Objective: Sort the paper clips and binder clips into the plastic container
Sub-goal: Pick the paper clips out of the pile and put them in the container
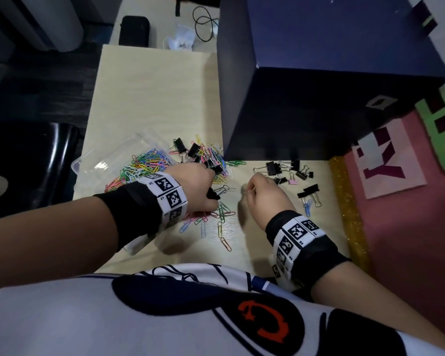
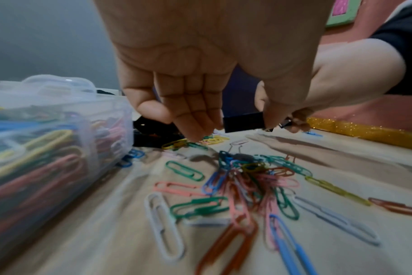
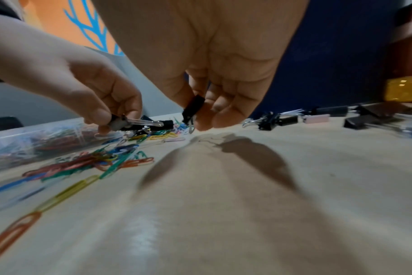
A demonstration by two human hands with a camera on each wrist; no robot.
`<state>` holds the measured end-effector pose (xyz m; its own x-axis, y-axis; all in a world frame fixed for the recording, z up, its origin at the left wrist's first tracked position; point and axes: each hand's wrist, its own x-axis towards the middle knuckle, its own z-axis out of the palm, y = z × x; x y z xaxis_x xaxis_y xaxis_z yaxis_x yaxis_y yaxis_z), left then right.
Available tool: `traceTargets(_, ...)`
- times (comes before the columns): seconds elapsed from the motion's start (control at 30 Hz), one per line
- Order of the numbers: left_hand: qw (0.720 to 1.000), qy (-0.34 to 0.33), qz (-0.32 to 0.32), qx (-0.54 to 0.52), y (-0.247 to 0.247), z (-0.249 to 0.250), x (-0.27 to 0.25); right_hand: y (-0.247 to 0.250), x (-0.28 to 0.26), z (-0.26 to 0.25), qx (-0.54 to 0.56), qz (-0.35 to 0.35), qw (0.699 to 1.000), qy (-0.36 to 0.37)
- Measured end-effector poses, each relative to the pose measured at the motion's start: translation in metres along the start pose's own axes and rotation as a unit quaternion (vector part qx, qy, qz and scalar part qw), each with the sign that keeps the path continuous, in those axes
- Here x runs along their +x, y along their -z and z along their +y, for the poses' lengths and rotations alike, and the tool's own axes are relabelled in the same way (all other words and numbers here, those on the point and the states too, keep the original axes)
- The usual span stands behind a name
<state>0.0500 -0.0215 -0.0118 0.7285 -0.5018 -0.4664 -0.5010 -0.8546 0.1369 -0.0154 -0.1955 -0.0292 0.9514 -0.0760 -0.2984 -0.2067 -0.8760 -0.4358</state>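
Note:
A clear plastic container lies at the table's left, full of coloured paper clips. More paper clips are scattered in front of it. My left hand hovers just right of the container and pinches a black binder clip with silver handles. My right hand is close beside it, pinching another small black binder clip between thumb and fingers. A group of binder clips lies to the right.
A mixed heap of paper and binder clips lies behind my left hand. A tall dark blue box stands at the back right. A gold glitter strip borders a pink board on the right. A black case lies far back.

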Motion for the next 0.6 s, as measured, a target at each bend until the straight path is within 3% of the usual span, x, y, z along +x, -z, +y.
traceTargets(0.13,0.999,-0.034,0.004,-0.033,0.007,0.018,0.006,0.008,-0.002,0.017,0.008,0.014,0.998,-0.055)
traceTargets(0.3,0.971,-0.093,0.084,-0.202,0.009,0.05,0.017,0.024,-0.007,0.033,-0.025,0.11,0.984,-0.136)
traceTargets(0.4,0.975,-0.103,0.073,-0.184,0.001,0.055,0.02,0.023,-0.009,0.041,-0.055,0.162,0.971,-0.169)
traceTargets(0.5,0.986,-0.099,0.039,-0.13,-0.011,0.041,0.014,0.016,-0.01,0.038,-0.043,0.175,0.977,-0.117)
traceTargets(0.6,0.997,-0.054,0.03,-0.05,-0.017,0.026,0.0,0.008,-0.01,0.027,-0.024,0.103,0.994,0.001)
